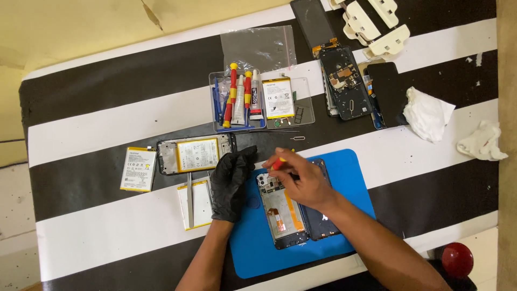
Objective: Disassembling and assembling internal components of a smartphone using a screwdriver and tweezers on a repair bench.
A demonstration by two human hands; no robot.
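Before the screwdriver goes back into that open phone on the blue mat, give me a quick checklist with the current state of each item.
1. Open phone fully on blue mat: ok.
2. Left hand, gloved, steadying the phone's edge: ok.
3. Right hand gripping red screwdriver: ok.
4. Tip seated on a screw: cannot tell, hidden by the hand.
5. Spare screwdrivers in tool tray: ok.
6. Tweezers beside left hand: ok.

black-and-white striped table (107,108), pale yellow wall (81,27)
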